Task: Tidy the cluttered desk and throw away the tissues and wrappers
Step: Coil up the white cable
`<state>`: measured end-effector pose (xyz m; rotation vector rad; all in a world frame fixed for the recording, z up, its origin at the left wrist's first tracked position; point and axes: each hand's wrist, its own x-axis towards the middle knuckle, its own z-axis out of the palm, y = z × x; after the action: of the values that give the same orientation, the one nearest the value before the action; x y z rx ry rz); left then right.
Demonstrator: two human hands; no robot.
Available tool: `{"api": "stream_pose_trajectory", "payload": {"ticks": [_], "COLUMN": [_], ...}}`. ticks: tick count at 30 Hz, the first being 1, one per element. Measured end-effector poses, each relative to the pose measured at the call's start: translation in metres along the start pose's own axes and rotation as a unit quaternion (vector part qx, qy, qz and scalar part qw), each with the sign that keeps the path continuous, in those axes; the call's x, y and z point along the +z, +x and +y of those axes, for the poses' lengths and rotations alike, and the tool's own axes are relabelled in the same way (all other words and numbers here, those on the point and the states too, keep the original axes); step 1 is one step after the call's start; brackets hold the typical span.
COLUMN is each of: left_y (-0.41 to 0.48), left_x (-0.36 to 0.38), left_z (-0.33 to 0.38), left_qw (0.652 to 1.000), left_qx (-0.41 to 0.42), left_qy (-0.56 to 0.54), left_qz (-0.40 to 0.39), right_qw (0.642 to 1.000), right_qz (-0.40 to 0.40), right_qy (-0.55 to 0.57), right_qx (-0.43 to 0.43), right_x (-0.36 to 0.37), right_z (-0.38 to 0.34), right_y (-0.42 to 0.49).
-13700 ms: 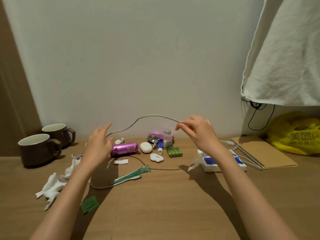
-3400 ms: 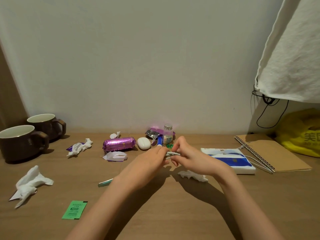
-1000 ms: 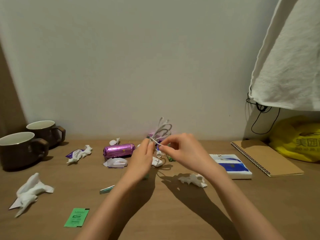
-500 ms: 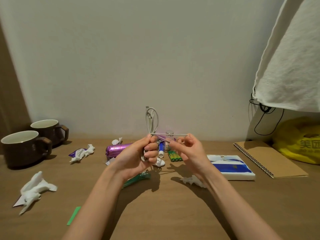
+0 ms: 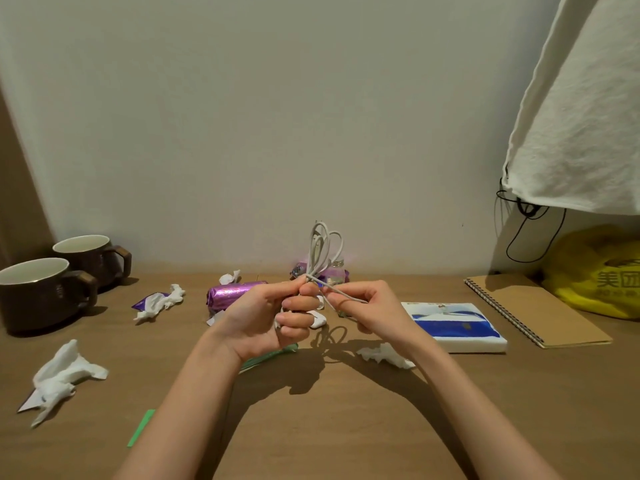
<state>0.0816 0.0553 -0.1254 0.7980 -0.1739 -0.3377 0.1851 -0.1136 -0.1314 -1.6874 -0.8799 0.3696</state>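
Cable (image 5: 320, 249): coiled, loops held upright above the desk (image 5: 311, 427), long axis vertical.
Left hand (image 5: 266, 317): closed round the bundle's lower part; loops stand above the fist.
Right hand (image 5: 367, 310): fingertips pinched on the loose tail, which runs right from the bundle's waist.
Key relation: tail lies across the bundle's axis, nearer the right hand; wrapping judged next.
Tissues (image 5: 64, 374): 3 lie on the desk, untouched.

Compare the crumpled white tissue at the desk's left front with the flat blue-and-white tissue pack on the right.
The crumpled white tissue is loose, wrinkled and irregular; the flat blue-and-white tissue pack is a neat wrapped rectangle. The tissue is plain white, while the pack carries a blue print. The tissue lies left of both hands, the pack right of them. Both rest on the wooden desk, touched by neither hand.
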Motion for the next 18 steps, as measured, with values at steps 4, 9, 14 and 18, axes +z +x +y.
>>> {"api": "stream_pose_trajectory", "payload": {"ticks": [4,9,14,18], "left_y": [-0.003,-0.002,0.011,0.017], "left_x": [-0.004,0.001,0.007,0.011], "left_z": [0.001,0.003,-0.009,-0.017], "left_qw": [1.000,0.990,0.941,0.933], "left_qx": [-0.002,0.012,0.014,0.000], "left_qy": [0.008,0.066,0.247,0.294], "left_qz": [0.030,0.123,0.230,0.209], "right_qw": [0.999,0.998,0.988,0.961], "right_qz": [0.014,0.019,0.054,0.050], "right_qy": [-0.017,-0.002,-0.079,-0.229], "right_qx": [-0.029,-0.065,-0.119,-0.144], "right_x": [-0.010,-0.029,-0.027,-0.013], "right_z": [-0.003,-0.014,-0.015,-0.012], "right_y": [-0.002,-0.012,-0.013,-0.013]}}
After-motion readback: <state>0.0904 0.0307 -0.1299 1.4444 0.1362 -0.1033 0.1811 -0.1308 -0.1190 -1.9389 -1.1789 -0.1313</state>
